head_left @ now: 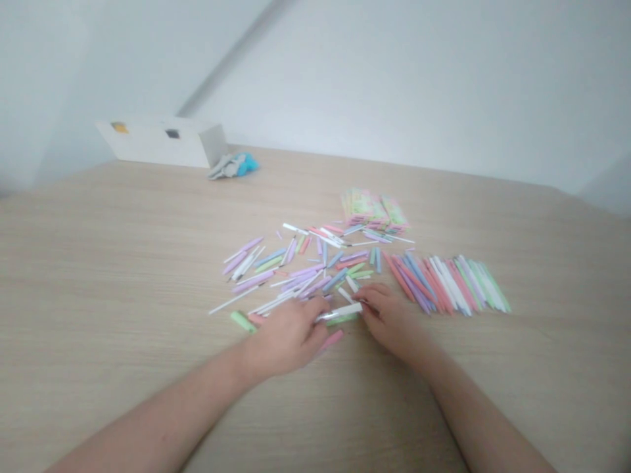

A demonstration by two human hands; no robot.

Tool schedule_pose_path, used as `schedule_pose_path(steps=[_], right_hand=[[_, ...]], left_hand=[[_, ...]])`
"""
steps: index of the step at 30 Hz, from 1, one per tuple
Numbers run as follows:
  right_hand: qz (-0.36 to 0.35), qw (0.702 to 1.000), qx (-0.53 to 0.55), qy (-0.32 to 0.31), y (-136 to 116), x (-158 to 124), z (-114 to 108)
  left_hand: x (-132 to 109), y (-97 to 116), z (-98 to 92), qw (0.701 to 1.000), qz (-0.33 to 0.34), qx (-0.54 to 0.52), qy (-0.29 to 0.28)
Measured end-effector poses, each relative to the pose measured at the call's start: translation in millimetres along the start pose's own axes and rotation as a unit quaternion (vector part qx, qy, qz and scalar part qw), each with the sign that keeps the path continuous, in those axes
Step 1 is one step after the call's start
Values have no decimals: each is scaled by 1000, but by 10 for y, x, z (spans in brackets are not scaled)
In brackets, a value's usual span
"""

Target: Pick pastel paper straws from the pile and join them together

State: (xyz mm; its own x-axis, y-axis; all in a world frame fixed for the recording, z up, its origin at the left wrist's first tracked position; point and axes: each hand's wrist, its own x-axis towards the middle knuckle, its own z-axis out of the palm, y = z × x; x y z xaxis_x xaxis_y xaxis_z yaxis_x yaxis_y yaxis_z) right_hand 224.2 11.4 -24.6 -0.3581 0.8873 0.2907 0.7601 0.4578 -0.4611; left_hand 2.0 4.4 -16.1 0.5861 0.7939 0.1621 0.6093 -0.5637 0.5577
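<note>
Both hands hold a white pen (341,312) level between them, just above the table. My left hand (288,334) is closed round its left end, with the thumb toward me. At the right end, the fingers of my right hand (389,318) pinch the tip of the pen. Loose pen parts lie around and beyond the hands: lilac barrels (248,283), thin white refills (234,299) and a green piece (242,321) beside my left wrist. A pink piece (333,339) sticks out close to my left thumb. My left hand hides some parts beneath it.
Right of my right hand lies a row of whole pastel pens (451,284), side by side. Stacks of printed green-and-pink packets (372,209) stand behind the loose parts. At the back left are a white box (162,144) and a crumpled grey-and-blue glove-like cloth (234,165), near the wall.
</note>
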Motion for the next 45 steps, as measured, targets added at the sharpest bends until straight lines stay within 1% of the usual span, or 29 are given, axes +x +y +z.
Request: schedule_pose_path(steps=[6,8,11,16,19,22,27,33,35,39,42,45], right_hand=[[81,994,-45,56,210,19,4],[109,990,-69,62,281,15,14],[129,987,-91,44,343,0,52],[103,989,-99,-21,321,-14,96],[100,992,-77,-27,298,-4,77],[124,991,-48,1,314,10,42],[167,981,-52,82,374,21,-4],[153,983,-49,84,389,46,-17],[150,985,-46,71,356,78,-13],[128,991,-40,21,223,185,10],[94,994,-54,11,146,284,28],[80,994,-77,3,146,376,41]], left_hand=[[-46,94,17,994,60,73,-61],[-54,118,11,989,76,99,-75],[-59,135,12,984,95,116,-93],[-52,118,26,983,92,119,-110],[-53,114,23,981,95,121,-115],[-63,116,17,980,96,124,-119],[-66,108,23,980,100,125,-121],[-60,98,32,980,106,118,-121],[-62,107,34,980,107,116,-123],[-72,156,34,978,115,122,-127],[-83,213,34,973,129,136,-134],[-93,262,36,968,143,150,-142]])
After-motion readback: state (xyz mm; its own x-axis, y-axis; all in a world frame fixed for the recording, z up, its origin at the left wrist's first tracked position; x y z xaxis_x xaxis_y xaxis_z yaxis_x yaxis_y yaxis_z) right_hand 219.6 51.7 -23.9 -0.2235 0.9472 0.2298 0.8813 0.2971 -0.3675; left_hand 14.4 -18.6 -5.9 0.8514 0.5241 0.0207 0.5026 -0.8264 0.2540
